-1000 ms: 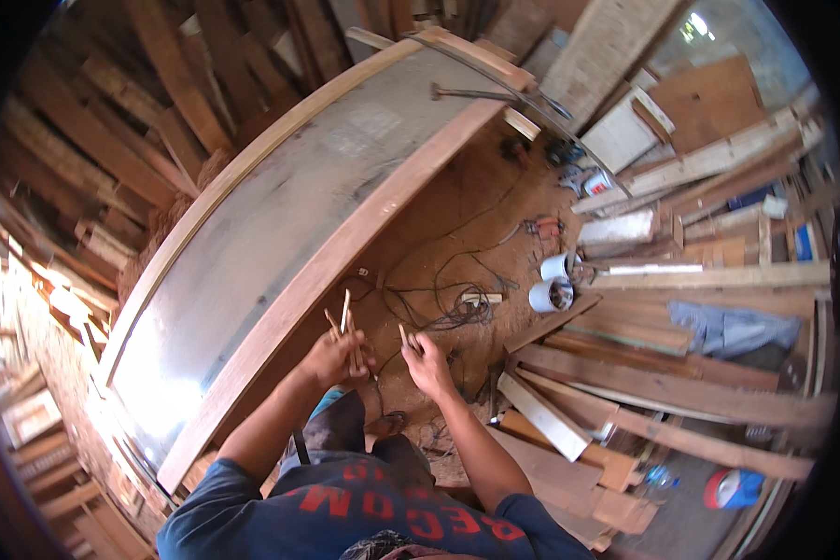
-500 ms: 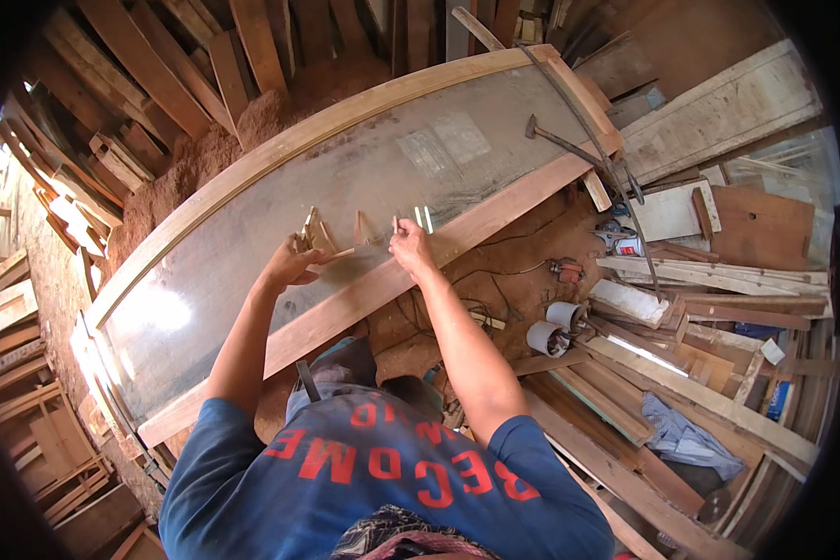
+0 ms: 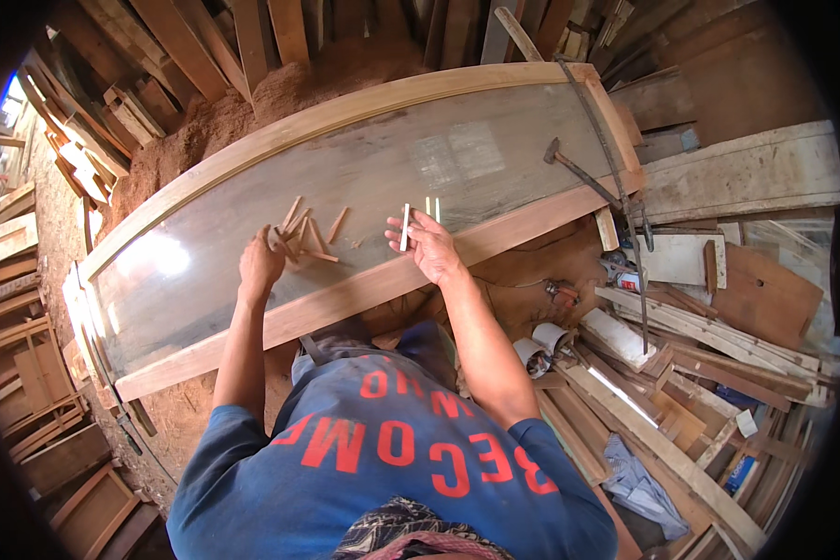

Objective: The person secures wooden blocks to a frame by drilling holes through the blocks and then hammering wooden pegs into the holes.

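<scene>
A long wooden frame with a curved far rail [image 3: 280, 137] lies before me around a dusty grey panel [image 3: 252, 201]. My right hand [image 3: 429, 248] is raised over the panel near its straight rail [image 3: 364, 287], pinching a short pale wooden stick [image 3: 405, 227] that stands nearly upright. Just beyond those fingers, two bright narrow strips [image 3: 429, 207] show on the panel. At the left, my left hand [image 3: 261, 263] has its fingers curled in at the edge of a loose pile of small wooden sticks [image 3: 314, 231]. What lies between those fingers is partly hidden.
A hammer [image 3: 579, 171] rests at the panel's right end, beside a long dark metal bar clamp [image 3: 607, 149]. Boards [image 3: 737, 177] and offcuts fill the right side, with two white cylindrical containers [image 3: 535, 353] low down. Planks lean along the back above reddish sawdust [image 3: 317, 89].
The sticks my left hand held now lie in a pile on the panel, and that hand has drawn left. My right hand has turned more palm-up with its stick. The view has shifted.
</scene>
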Motion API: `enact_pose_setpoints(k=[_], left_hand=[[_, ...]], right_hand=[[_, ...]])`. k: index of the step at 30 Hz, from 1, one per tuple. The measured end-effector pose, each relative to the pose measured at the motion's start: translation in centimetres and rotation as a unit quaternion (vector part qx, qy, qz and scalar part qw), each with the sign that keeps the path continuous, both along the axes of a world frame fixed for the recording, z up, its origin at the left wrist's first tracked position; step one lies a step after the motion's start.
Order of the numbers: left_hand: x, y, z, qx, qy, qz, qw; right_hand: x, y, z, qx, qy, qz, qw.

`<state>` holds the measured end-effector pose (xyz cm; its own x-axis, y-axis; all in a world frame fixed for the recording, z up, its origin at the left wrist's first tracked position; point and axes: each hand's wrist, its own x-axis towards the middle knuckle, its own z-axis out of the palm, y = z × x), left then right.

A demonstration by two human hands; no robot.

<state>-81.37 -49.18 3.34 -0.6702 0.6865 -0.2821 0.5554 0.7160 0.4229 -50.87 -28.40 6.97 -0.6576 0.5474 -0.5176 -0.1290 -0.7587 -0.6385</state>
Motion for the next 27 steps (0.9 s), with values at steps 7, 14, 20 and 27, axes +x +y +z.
enact_pose_setpoints(k=[7,14,20,27], left_hand=[[1.5,7.3,-0.9,0.008,0.109,0.003,0.994],[1.7,8.4,-2.0,-0.083,0.132,0.07,0.985],[5.2,13.2,-0.9,-0.008,0.23,0.028,0.973],[33.0,29.8,4.6,0.329,-0.301,-0.106,0.889]], right_hand=[[5.0,7.1,-0.5,-0.004,0.028,0.055,0.998],[17.3,13.5,2.2,-0.034,0.059,0.039,0.997],[25.4,19.2,4.1,0.004,0.037,-0.049,0.998],[26.1,23.2,7.5,-0.023,0.034,-0.104,0.994]])
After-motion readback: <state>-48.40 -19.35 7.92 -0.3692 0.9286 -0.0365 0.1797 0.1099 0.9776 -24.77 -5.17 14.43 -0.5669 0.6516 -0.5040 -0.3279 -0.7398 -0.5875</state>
